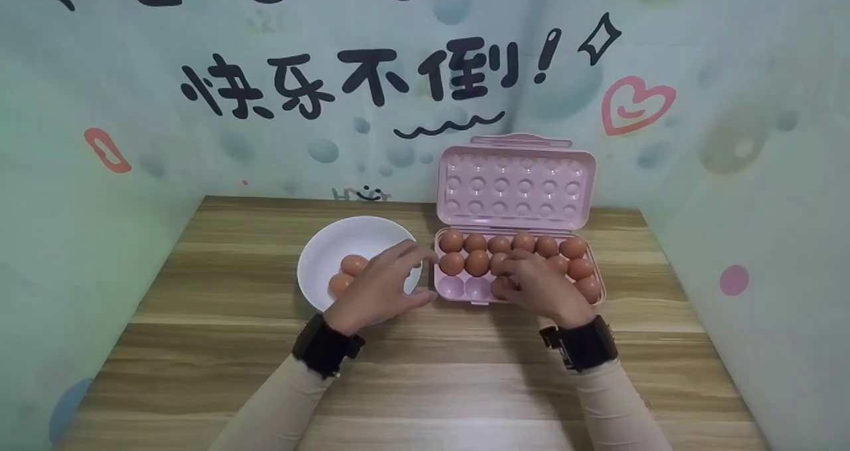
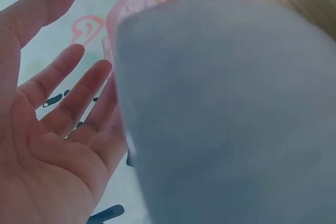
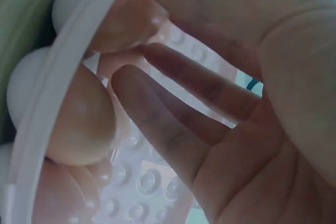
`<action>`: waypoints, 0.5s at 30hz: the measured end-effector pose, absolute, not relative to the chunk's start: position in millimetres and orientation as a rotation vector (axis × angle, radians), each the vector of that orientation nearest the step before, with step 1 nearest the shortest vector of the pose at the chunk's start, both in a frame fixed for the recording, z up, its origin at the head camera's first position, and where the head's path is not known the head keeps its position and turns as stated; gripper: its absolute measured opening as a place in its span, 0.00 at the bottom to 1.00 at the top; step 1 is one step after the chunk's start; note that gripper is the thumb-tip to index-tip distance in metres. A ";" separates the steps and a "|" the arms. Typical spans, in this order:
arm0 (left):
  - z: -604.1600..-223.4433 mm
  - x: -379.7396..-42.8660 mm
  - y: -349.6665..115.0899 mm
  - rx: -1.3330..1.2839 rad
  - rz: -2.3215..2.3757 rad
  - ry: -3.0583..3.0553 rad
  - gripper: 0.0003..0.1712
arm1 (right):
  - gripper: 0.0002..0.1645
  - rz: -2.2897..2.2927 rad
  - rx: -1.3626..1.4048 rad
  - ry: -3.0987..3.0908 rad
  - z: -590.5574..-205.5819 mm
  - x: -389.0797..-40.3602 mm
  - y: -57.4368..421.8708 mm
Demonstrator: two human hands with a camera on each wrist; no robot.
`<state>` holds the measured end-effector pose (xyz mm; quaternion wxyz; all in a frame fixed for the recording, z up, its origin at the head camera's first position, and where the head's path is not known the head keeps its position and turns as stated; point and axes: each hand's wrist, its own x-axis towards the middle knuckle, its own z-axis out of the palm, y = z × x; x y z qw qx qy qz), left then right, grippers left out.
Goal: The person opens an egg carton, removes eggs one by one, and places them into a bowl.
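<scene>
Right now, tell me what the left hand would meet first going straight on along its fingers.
The left hand would probably meet the pink egg carton at its left edge; height is unclear.

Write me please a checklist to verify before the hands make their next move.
1. Lid raised: ok, it stands open.
2. Left hand free: ok, it holds nothing.
3. Firm grip of the right hand on the front-row egg: cannot tell, fingers are at it.
4. Two left front cells empty: ok.
5. Whole bowl in sight: not ok, the left hand covers part; two eggs show.
</scene>
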<state>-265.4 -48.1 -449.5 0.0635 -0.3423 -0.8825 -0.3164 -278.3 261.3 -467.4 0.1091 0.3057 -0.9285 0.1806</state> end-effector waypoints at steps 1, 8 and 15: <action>-450.2 -265.2 -45.8 -1.039 -0.972 -2.664 0.27 | 0.13 0.534 0.897 -2.721 -468.5 -278.5 260.2; -453.7 -263.5 -35.2 -1.053 -0.965 -2.669 0.25 | 0.14 0.530 0.807 -2.698 -475.8 -280.0 252.0; -457.2 -264.9 -32.8 -1.046 -0.912 -2.686 0.25 | 0.15 0.545 0.691 -2.692 -482.9 -280.3 246.5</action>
